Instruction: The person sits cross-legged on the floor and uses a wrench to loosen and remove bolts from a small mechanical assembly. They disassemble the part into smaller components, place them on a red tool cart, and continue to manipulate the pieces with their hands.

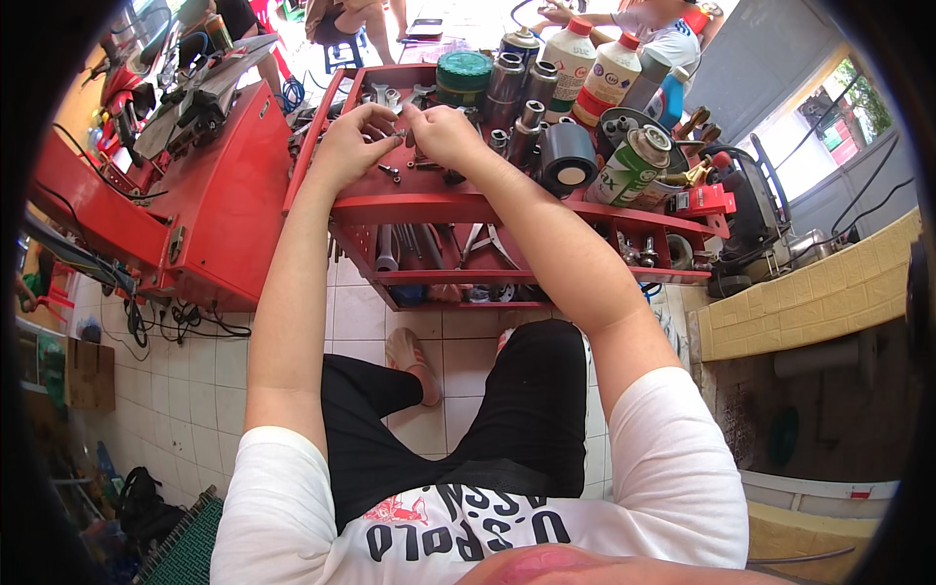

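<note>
Both my hands are over the top tray of a red tool cart, close together at its left part. My left hand is open, its thumb and bent fingers apart, with nothing visible between them. Beside it my right hand is closed, fingers pinched together around something too small to make out. A small bolt-like metal piece lies on the tray below my left hand. Spanner ends show just beyond my fingers. Right of my right hand stand several chrome sockets and a green-lidded tub.
White bottles with red caps, a green-and-white spray can and a dark cylinder crowd the tray's right side. A lower shelf holds spanners. A red machine cabinet stands at left. Other people sit beyond the cart.
</note>
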`<control>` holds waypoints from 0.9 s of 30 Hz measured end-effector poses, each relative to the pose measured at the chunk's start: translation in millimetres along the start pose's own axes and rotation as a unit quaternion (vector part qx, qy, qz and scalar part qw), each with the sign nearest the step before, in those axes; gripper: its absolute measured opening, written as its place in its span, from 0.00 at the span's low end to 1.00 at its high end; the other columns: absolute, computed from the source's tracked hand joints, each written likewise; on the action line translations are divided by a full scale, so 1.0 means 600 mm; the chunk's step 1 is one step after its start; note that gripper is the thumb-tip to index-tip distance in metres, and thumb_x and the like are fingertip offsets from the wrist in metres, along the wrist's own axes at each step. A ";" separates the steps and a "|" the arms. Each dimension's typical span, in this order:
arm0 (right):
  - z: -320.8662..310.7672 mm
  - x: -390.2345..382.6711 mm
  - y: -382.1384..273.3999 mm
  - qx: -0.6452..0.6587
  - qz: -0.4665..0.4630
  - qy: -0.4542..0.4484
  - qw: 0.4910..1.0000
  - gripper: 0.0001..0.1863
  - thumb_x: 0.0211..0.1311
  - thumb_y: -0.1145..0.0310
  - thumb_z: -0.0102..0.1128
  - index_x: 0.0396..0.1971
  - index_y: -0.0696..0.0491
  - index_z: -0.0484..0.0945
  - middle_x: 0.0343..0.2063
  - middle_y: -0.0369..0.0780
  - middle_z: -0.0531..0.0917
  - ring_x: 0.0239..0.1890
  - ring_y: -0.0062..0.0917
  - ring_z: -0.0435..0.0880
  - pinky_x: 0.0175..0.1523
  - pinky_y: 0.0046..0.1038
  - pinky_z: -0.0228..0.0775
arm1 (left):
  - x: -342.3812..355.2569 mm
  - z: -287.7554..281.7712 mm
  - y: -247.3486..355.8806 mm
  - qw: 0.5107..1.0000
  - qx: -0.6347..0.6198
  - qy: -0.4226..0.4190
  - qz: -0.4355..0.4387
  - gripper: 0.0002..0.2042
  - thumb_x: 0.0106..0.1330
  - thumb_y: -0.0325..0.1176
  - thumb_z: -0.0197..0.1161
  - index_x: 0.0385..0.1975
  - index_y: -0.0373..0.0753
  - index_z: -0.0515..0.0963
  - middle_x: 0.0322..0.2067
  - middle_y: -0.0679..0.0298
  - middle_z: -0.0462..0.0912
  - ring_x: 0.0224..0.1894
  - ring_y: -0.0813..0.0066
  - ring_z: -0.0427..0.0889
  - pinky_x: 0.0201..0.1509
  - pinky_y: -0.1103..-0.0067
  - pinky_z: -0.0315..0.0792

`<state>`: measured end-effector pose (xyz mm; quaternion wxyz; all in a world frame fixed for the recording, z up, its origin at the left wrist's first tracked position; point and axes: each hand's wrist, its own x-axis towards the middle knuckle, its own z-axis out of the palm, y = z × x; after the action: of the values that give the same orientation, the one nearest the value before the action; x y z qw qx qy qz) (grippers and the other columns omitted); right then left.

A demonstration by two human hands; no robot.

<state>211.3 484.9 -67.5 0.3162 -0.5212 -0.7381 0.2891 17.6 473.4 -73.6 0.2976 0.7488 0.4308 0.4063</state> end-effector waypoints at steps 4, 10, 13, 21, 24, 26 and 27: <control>0.004 -0.004 -0.002 -0.020 -0.003 -0.033 0.999 0.25 0.73 0.50 0.50 0.32 0.56 0.87 0.25 0.46 0.87 0.37 0.40 0.88 0.49 0.39 0.78 | 0.000 -0.002 -0.005 1.000 0.010 -0.002 0.007 0.15 0.62 0.26 0.71 0.48 0.35 0.78 0.35 0.65 0.85 0.29 0.84 0.79 0.33 0.83 0.74; 0.016 -0.004 0.010 -0.027 -0.085 0.050 0.995 0.24 0.70 0.51 0.54 0.37 0.57 0.87 0.27 0.49 0.87 0.36 0.40 0.89 0.48 0.37 0.78 | 0.000 0.000 0.000 1.000 0.006 0.004 -0.014 0.15 0.62 0.24 0.70 0.48 0.35 0.78 0.34 0.65 0.84 0.29 0.84 0.79 0.33 0.83 0.73; 0.020 -0.006 0.011 0.033 -0.063 0.057 0.996 0.23 0.70 0.52 0.55 0.38 0.59 0.86 0.30 0.50 0.87 0.36 0.40 0.89 0.47 0.37 0.79 | 0.000 0.000 0.002 1.000 -0.005 0.002 -0.024 0.15 0.62 0.25 0.70 0.48 0.35 0.78 0.34 0.65 0.84 0.30 0.84 0.79 0.34 0.83 0.74; 0.009 -0.007 0.003 -0.007 -0.046 0.004 0.999 0.22 0.69 0.53 0.58 0.43 0.60 0.85 0.30 0.49 0.88 0.32 0.37 0.89 0.44 0.36 0.80 | -0.001 -0.001 0.003 1.000 0.004 0.010 0.005 0.16 0.62 0.24 0.70 0.49 0.36 0.78 0.35 0.65 0.84 0.33 0.83 0.80 0.37 0.82 0.74; 0.022 -0.006 0.017 0.038 -0.077 0.043 0.995 0.23 0.70 0.52 0.56 0.42 0.59 0.85 0.29 0.48 0.88 0.32 0.37 0.89 0.44 0.36 0.80 | 0.003 0.002 -0.001 1.000 0.000 0.009 -0.003 0.16 0.62 0.24 0.70 0.49 0.36 0.78 0.35 0.65 0.84 0.33 0.83 0.80 0.37 0.82 0.74; 0.020 -0.011 0.000 0.056 -0.046 0.030 0.997 0.22 0.70 0.53 0.57 0.42 0.59 0.85 0.29 0.48 0.88 0.32 0.37 0.89 0.44 0.36 0.80 | 0.001 -0.004 -0.004 1.000 0.013 0.007 -0.004 0.16 0.61 0.24 0.70 0.49 0.36 0.78 0.35 0.65 0.84 0.34 0.83 0.81 0.37 0.82 0.74; 0.015 -0.012 -0.009 0.052 -0.011 0.013 0.998 0.21 0.70 0.53 0.58 0.42 0.59 0.85 0.29 0.48 0.88 0.32 0.37 0.89 0.43 0.35 0.80 | -0.001 -0.005 -0.005 1.000 0.009 0.007 -0.003 0.16 0.61 0.24 0.70 0.49 0.36 0.78 0.36 0.65 0.84 0.34 0.82 0.81 0.38 0.82 0.75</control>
<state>203.2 475.8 -70.4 0.3554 -0.4993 -0.7238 0.3170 13.4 474.5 -74.7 0.2885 0.7475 0.4388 0.4068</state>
